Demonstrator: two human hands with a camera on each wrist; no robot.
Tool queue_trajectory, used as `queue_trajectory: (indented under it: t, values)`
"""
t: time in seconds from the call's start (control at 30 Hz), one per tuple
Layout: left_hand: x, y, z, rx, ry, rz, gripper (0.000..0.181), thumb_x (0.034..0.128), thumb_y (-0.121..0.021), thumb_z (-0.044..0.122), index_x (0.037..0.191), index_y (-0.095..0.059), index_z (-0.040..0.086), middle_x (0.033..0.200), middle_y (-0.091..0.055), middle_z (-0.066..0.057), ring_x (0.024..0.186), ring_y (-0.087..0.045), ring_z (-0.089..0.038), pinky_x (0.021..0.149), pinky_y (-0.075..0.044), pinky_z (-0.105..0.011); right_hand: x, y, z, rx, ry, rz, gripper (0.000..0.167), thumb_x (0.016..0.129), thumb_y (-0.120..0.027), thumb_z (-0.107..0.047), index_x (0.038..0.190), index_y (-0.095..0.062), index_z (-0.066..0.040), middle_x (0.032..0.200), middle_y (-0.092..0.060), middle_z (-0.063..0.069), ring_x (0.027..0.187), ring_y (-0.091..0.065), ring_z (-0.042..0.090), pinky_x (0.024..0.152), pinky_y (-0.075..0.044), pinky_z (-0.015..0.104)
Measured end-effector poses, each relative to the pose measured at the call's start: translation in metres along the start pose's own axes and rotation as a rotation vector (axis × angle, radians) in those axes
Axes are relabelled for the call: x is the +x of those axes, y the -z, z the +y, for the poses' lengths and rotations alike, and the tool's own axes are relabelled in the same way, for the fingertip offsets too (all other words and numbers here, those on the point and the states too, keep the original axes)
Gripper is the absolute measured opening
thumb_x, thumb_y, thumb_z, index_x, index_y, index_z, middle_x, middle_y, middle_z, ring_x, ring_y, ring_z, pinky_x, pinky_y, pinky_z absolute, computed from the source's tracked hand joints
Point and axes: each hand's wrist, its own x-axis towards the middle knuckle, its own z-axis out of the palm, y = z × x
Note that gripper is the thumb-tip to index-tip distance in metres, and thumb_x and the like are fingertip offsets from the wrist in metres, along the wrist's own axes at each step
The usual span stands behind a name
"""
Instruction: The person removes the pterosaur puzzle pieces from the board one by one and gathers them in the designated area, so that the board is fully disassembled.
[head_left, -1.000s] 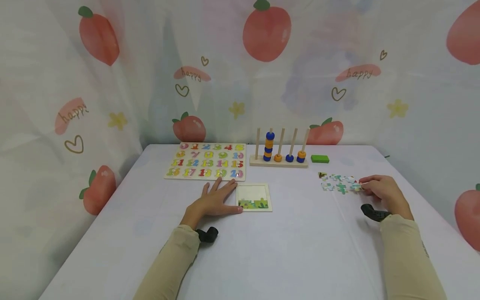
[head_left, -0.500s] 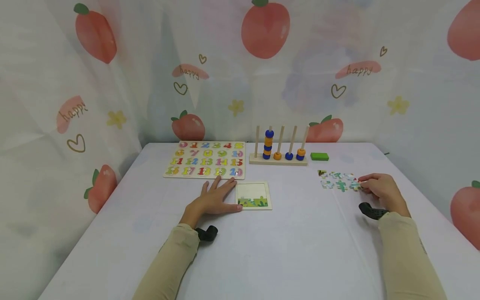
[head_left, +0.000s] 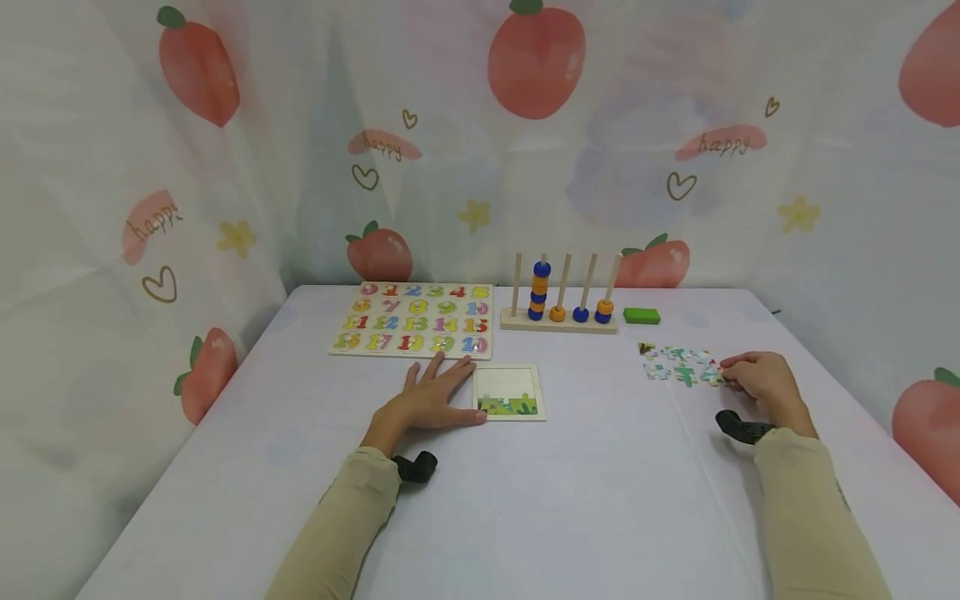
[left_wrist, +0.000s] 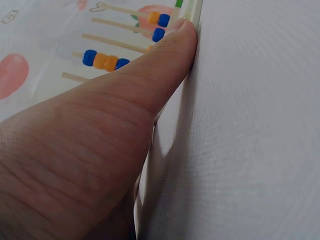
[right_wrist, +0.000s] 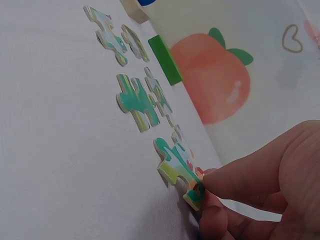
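My left hand (head_left: 423, 404) lies with spread fingers at the left side of a small pale puzzle frame (head_left: 540, 392), its thumb on the lower left corner. A green picture strip (head_left: 512, 407) fills the frame's lower part. In the left wrist view, the hand (left_wrist: 95, 130) hides most of the frame. Far to the right, my right hand (head_left: 772, 387) is at the right end of several loose puzzle pieces (head_left: 685, 375). From the right wrist, its thumb and fingers (right_wrist: 212, 185) pinch the edge of a green and white piece (right_wrist: 176, 162), low over the cloth.
A number board (head_left: 412, 325) lies behind my left hand. To its right stands a wooden bead rack (head_left: 558, 326) with blue and orange beads, and a green block (head_left: 641, 316) lies beside that. White cloth (head_left: 585, 500) covers the table; a printed curtain (head_left: 442, 67) hangs behind.
My right hand has shifted slightly left, its fingertips still at the right end of the pieces. The left hand stays on the frame. The head view has moved a little.
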Motion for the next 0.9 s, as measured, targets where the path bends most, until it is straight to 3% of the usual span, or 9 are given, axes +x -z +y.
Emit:
queue_trajectory:
  t: [0.13,0.43,0.67,0.9]
  values:
    - [-0.002,0.002,0.002,-0.002,-0.009,0.007,0.101,0.0918,-0.069,0.072,0.172,-0.027,0.027,0.179,-0.013,0.008,0.164,0.01,-0.03,0.126,0.014,-0.06,0.0,-0.002,-0.001,0.025,-0.039,0.015,0.041,0.105,-0.049,-0.01,0.138,-0.056,0.013,0.116,-0.056,0.019,0.097,-0.051,0.028,0.07,-0.047,0.033]
    - [-0.004,0.004,0.003,0.004,-0.016,0.019,0.102,0.0905,-0.07,0.073,0.172,-0.029,0.027,0.179,-0.015,0.008,0.164,0.008,-0.031,0.127,0.011,-0.061,-0.004,0.001,-0.007,0.027,-0.078,0.018,0.049,0.109,-0.048,-0.019,0.145,-0.049,0.015,0.114,-0.058,0.02,0.1,-0.052,0.03,0.074,-0.047,0.035]
    - [-0.005,0.005,0.004,0.005,-0.017,0.012,0.102,0.0914,-0.069,0.072,0.172,-0.027,0.027,0.179,-0.014,0.007,0.164,0.009,-0.031,0.127,0.012,-0.061,-0.011,-0.001,-0.019,-0.033,0.034,0.004,0.057,0.114,-0.042,-0.028,0.15,-0.042,0.016,0.141,-0.051,0.037,0.119,-0.054,0.044,0.086,-0.048,0.039]
    - [-0.003,0.003,0.003,0.003,-0.018,0.011,0.102,0.0914,-0.07,0.072,0.172,-0.027,0.026,0.179,-0.014,0.006,0.164,0.01,-0.031,0.127,0.013,-0.06,-0.019,-0.016,-0.04,-0.072,0.145,-0.036,0.059,0.115,-0.042,-0.032,0.15,-0.043,0.016,0.142,-0.052,0.038,0.122,-0.056,0.048,0.095,-0.051,0.05]
